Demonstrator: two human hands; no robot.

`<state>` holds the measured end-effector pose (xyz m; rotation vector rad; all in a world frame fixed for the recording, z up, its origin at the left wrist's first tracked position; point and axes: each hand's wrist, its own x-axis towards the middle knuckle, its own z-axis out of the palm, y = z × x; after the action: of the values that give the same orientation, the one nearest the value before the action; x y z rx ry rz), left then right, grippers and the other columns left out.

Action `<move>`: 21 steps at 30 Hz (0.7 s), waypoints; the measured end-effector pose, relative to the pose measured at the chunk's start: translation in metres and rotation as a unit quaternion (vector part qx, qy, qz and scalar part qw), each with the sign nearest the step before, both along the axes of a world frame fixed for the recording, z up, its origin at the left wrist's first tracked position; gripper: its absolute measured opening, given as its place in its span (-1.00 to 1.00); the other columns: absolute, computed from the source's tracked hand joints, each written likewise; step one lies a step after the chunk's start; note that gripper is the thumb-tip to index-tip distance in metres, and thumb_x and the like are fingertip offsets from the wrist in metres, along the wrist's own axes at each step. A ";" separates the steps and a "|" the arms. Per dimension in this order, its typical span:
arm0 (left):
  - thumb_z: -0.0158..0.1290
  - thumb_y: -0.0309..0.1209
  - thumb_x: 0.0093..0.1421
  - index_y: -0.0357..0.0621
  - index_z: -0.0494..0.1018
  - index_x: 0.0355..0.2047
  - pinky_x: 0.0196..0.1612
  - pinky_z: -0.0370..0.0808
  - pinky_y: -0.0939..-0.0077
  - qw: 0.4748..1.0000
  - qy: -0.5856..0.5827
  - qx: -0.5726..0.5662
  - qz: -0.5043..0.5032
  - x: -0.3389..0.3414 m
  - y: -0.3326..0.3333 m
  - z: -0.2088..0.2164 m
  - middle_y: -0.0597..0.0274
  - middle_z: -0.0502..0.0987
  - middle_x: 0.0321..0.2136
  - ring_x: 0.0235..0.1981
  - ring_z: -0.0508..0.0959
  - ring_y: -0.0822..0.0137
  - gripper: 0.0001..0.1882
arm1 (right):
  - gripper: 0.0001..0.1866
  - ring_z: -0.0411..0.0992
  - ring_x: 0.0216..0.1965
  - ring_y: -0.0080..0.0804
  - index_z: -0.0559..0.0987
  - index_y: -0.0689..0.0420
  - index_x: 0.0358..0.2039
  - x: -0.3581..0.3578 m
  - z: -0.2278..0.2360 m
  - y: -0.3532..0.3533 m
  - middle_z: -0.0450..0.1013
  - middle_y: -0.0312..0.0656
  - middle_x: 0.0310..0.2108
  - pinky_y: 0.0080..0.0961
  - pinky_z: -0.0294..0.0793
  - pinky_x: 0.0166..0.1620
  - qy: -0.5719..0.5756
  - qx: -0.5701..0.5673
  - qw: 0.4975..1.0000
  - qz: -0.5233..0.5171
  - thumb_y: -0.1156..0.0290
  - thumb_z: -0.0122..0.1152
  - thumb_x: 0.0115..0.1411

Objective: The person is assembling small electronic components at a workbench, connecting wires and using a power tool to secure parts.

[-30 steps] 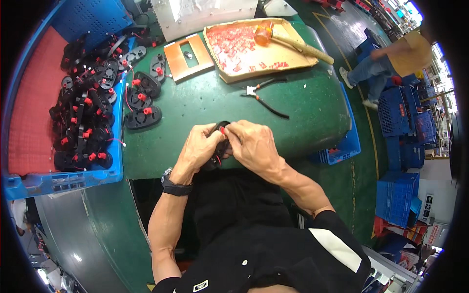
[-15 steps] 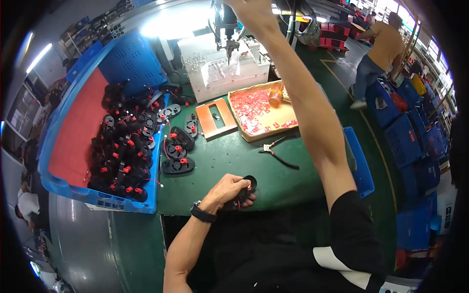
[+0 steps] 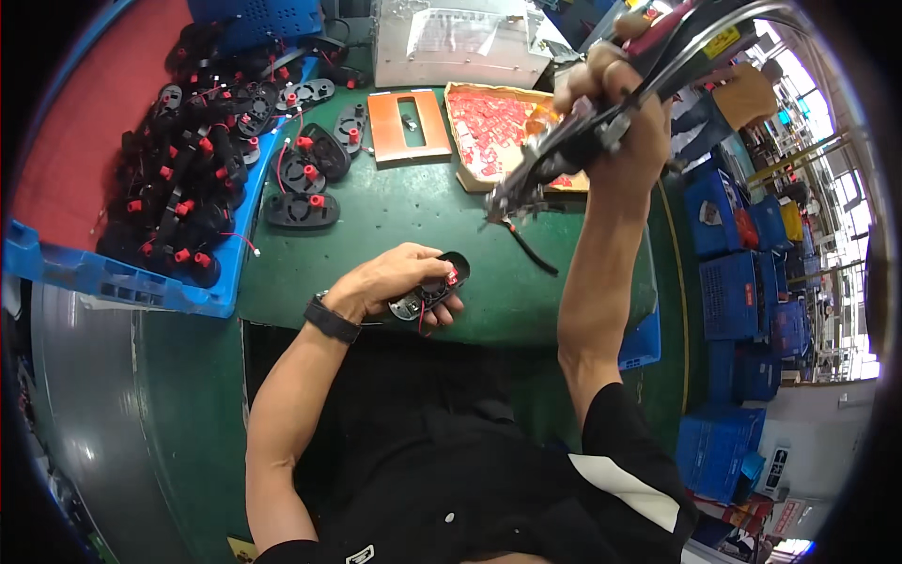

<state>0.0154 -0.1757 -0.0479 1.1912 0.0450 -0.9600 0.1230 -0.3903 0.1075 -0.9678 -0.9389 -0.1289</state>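
Observation:
My left hand (image 3: 404, 274) grips a black oval plastic part (image 3: 455, 274) with a red fitting and a thin red wire, over the near edge of the green bench. The thumb lies by the red fitting and the fingers curl under the part. Raised at the upper right, my right hand (image 3: 625, 117) is wrapped round a black and silver hand-held tool (image 3: 554, 155). Its narrow tip points down and left above the bench; blur hides its exact kind. Beneath the tip are pliers (image 3: 533, 249), mostly covered except for a black handle.
Similar black parts (image 3: 303, 211) lie left on the green bench (image 3: 376, 226), beside a blue crate (image 3: 246, 211) heaped with more. Behind are an orange slotted block (image 3: 409, 129), a shallow tray (image 3: 473, 179) of small red pieces and a metal box (image 3: 460, 47). A person (image 3: 742, 99) is at upper right.
My right hand has come down from the top edge with the tool in its grip. My left hand keeps hold of the black oval part. The view has tilted downward.

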 end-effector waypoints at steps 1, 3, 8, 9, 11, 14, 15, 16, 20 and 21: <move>-0.09 -0.35 0.38 -0.38 0.38 -0.16 -0.49 0.68 0.36 1.000 0.007 -0.016 0.006 0.000 0.002 -0.001 -0.17 0.65 -0.35 -0.49 0.70 0.15 -0.74 | -0.51 0.37 -0.45 -0.50 0.29 0.21 0.18 -0.024 -0.005 0.006 0.33 -0.26 -0.40 -0.41 0.54 -0.33 0.060 -0.021 0.993 -0.101 0.47 0.08 0.24; -0.16 -0.45 0.30 -0.38 0.39 -0.19 -0.49 0.67 0.37 0.999 0.011 -0.031 0.014 0.000 0.003 -0.004 -0.17 0.65 -0.35 -0.50 0.69 0.16 -0.78 | -0.52 0.40 -0.48 -0.51 0.29 0.27 0.16 -0.043 -0.016 0.011 0.36 -0.20 -0.39 -0.49 0.52 -0.37 0.085 -0.001 0.987 -0.133 0.58 0.09 0.22; -0.15 -0.45 0.29 -0.40 0.41 -0.17 -0.57 0.64 0.40 1.000 -0.004 -0.012 0.020 -0.001 -0.006 -0.004 -0.24 0.65 -0.36 -0.52 0.69 0.11 -0.75 | -0.52 0.45 -0.51 -0.48 0.34 0.32 0.13 -0.067 -0.030 0.017 0.50 -0.08 -0.35 -0.56 0.50 -0.41 0.086 0.028 0.980 -0.178 0.67 0.19 0.18; -0.16 -0.43 0.29 -0.39 0.42 -0.20 -0.52 0.66 0.40 1.000 -0.012 -0.009 0.019 0.000 -0.006 -0.005 -0.21 0.65 -0.35 -0.51 0.69 0.13 -0.75 | -0.50 0.45 -0.51 -0.49 0.36 0.31 0.12 -0.067 -0.032 0.019 0.51 -0.09 -0.36 -0.54 0.51 -0.42 0.077 0.030 0.983 -0.164 0.67 0.24 0.16; -0.16 -0.42 0.29 -0.40 0.44 -0.22 -0.48 0.68 0.38 1.000 -0.006 -0.013 0.027 -0.001 -0.006 -0.002 -0.19 0.65 -0.35 -0.51 0.69 0.13 -0.73 | -0.59 0.44 -0.49 -0.58 0.47 0.31 -0.02 -0.069 -0.034 0.033 0.51 -0.24 -0.43 -0.59 0.48 -0.38 0.073 0.015 0.977 -0.200 0.54 0.37 0.13; -0.17 -0.42 0.29 -0.42 0.44 -0.22 -0.48 0.68 0.36 0.999 0.012 -0.017 0.036 -0.003 -0.004 0.001 -0.21 0.64 -0.35 -0.51 0.69 0.12 -0.73 | -0.64 0.42 -0.43 -0.73 0.55 0.28 -0.13 -0.068 -0.034 0.033 0.49 -0.39 -0.47 -0.71 0.42 -0.33 0.005 -0.061 0.969 -0.239 0.50 0.48 0.09; -0.18 -0.45 0.29 -0.42 0.43 -0.22 -0.50 0.67 0.36 0.999 0.020 -0.034 0.038 -0.002 -0.004 -0.001 -0.23 0.64 -0.35 -0.51 0.69 0.11 -0.73 | -0.61 0.43 -0.43 -0.69 0.55 0.29 -0.11 -0.070 -0.034 0.033 0.51 -0.37 -0.44 -0.69 0.43 -0.32 0.003 -0.064 0.966 -0.252 0.53 0.46 0.05; -0.18 -0.45 0.29 -0.42 0.43 -0.22 -0.50 0.67 0.36 0.999 0.022 -0.033 0.035 -0.002 -0.004 -0.001 -0.23 0.64 -0.35 -0.51 0.69 0.11 -0.73 | -0.58 0.45 -0.43 -0.66 0.54 0.31 -0.10 -0.071 -0.033 0.034 0.53 -0.34 -0.41 -0.68 0.43 -0.30 0.001 -0.068 0.962 -0.265 0.56 0.45 0.01; -0.19 -0.47 0.29 -0.41 0.43 -0.22 -0.52 0.66 0.38 0.998 0.023 -0.039 0.032 0.000 -0.005 -0.001 -0.23 0.64 -0.36 -0.51 0.69 0.10 -0.75 | -0.63 0.42 -0.44 -0.73 0.55 0.28 -0.13 -0.067 -0.036 0.033 0.48 -0.38 -0.48 -0.70 0.41 -0.35 -0.004 -0.051 0.966 -0.252 0.48 0.49 0.08; -0.20 -0.48 0.29 -0.40 0.42 -0.23 -0.52 0.66 0.39 0.999 0.022 -0.035 0.031 0.001 -0.005 -0.002 -0.23 0.64 -0.36 -0.51 0.69 0.10 -0.76 | -0.63 0.42 -0.44 -0.73 0.55 0.28 -0.14 -0.063 -0.039 0.033 0.49 -0.38 -0.48 -0.70 0.42 -0.36 -0.006 -0.059 0.970 -0.237 0.47 0.50 0.08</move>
<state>0.0160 -0.1803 -0.0496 1.0983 0.0824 -0.9270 0.0601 -0.3569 0.0689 -1.2916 -0.7158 -0.4867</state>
